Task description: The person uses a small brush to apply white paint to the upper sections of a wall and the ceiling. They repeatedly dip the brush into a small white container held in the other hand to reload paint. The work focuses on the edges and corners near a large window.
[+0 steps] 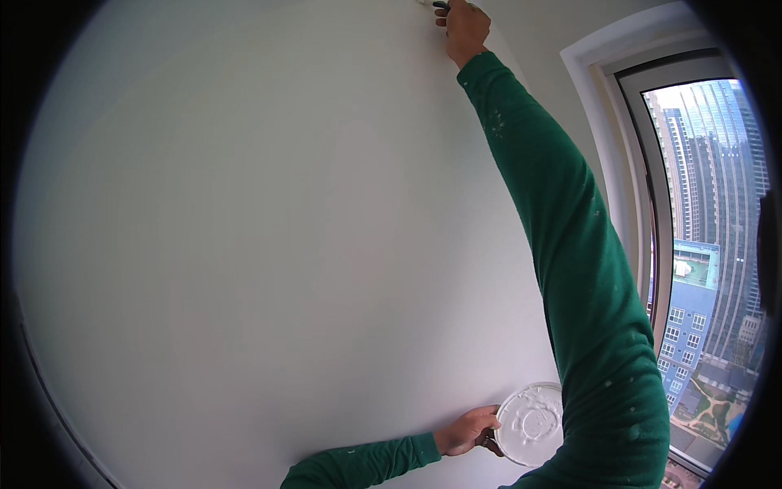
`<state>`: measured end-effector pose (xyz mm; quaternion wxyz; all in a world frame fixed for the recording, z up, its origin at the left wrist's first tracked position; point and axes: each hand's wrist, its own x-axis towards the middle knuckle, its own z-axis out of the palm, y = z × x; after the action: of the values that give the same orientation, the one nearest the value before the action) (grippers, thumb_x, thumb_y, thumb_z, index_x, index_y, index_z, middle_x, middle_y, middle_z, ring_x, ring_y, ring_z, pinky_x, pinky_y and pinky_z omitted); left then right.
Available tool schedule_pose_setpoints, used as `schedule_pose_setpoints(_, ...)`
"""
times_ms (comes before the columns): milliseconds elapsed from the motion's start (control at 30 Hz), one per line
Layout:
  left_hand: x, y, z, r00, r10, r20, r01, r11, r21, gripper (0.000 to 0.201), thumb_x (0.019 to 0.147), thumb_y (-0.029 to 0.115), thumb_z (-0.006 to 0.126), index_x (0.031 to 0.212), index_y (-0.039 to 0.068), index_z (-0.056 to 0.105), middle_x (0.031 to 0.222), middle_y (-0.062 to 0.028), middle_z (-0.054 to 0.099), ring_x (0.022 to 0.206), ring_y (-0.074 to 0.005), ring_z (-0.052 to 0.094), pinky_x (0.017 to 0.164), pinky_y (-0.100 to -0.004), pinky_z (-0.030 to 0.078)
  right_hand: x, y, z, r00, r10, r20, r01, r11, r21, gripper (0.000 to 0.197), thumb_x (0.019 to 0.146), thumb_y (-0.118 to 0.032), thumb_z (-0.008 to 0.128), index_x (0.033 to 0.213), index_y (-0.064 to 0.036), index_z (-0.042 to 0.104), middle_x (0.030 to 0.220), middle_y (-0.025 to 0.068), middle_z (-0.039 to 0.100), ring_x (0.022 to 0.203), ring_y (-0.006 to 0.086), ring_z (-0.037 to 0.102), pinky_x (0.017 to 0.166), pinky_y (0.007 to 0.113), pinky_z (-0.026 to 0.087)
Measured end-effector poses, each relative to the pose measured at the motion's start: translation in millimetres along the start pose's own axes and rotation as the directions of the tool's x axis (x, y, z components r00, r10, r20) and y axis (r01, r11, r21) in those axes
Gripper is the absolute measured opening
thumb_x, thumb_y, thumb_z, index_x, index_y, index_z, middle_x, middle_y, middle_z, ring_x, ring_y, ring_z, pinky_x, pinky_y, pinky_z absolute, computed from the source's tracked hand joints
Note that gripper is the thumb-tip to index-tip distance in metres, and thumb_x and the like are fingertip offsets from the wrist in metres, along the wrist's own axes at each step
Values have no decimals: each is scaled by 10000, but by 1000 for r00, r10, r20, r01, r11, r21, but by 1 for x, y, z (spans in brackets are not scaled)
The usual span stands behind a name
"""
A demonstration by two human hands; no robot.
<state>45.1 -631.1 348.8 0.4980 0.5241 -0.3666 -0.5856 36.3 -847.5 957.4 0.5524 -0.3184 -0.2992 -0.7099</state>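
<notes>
Reaching up along the pale wall (285, 228) in the head view, the right hand (467, 33) is closed around a dark-handled tool (441, 5); the upper rim of the view cuts it off, so its kind cannot be told. The raised arm in its green sleeve (578, 228) is nearly straight, presumably because the spot is high. Low down, the left hand (470, 430) grips a white round lid (535, 424) at its left edge, thumb at the front and fingers partly hidden behind. That edge hold probably serves to leave the white-smeared face uncovered and turned outward, like a small palette. The lid sits below the right hand, well apart from it, partly covered by the sleeve; a window (660, 204) stands to the right of the arm.
</notes>
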Motion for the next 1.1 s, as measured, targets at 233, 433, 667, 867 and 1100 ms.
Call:
schedule_pose_setpoints(233, 1, -1, -1, 1000, 13, -2, -13, 1000, -9, 510, 980, 132, 411, 1478, 20, 419, 1295, -152, 618, 1066, -270, 672, 883, -422, 587, 16, 2, -16, 995, -59, -78, 55, 997, -56, 311, 996, -174, 534, 1046, 108, 655, 922, 154, 686, 766, 229, 615, 712, 372, 509)
schedule_pose_setpoints(433, 1, 1, 1, 1000, 7, -3, -7, 1000, -5, 506, 972, 122, 415, 1468, 21, 430, 1291, -155, 619, 1081, -274, 665, 895, -431, 581, 1, -6, 6, 999, -21, 42, 21, 1000, -5, 306, 991, -175, 541, 1032, 104, 660, 914, 149, 685, 765, 228, 613, 718, 377, 517)
schedule_pose_setpoints(667, -1, 5, 3, 999, -19, -30, 19, 1000, 4, 468, 973, 118, 418, 1426, 11, 459, 1277, -167, 619, 1087, -276, 662, 914, -445, 576, -36, -12, 45, 979, 10, 202, -30, 995, 95, 290, 977, -166, 555, 1015, 97, 670, 872, 149, 686, 739, 216, 610, 690, 376, 510)
schedule_pose_setpoints(867, -2, 2, 1, 1000, 2, -6, -2, 1000, -3, 478, 980, 125, 416, 1441, 0, 444, 1274, -171, 619, 1090, -277, 661, 921, -445, 574, -21, -11, 20, 991, 27, 128, -33, 998, 46, 291, 971, -173, 563, 1015, 93, 672, 891, 155, 696, 744, 215, 611, 713, 367, 504)
schedule_pose_setpoints(1100, 0, 1, 2, 1000, -15, -13, 14, 1000, -22, 519, 976, 118, 411, 1481, -4, 408, 1279, -168, 616, 1075, -266, 666, 918, -429, 578, 18, 1, -27, 1000, -17, -1, 17, 1000, -8, 317, 972, -204, 549, 978, 88, 672, 888, 147, 697, 718, 213, 597, 681, 364, 480)
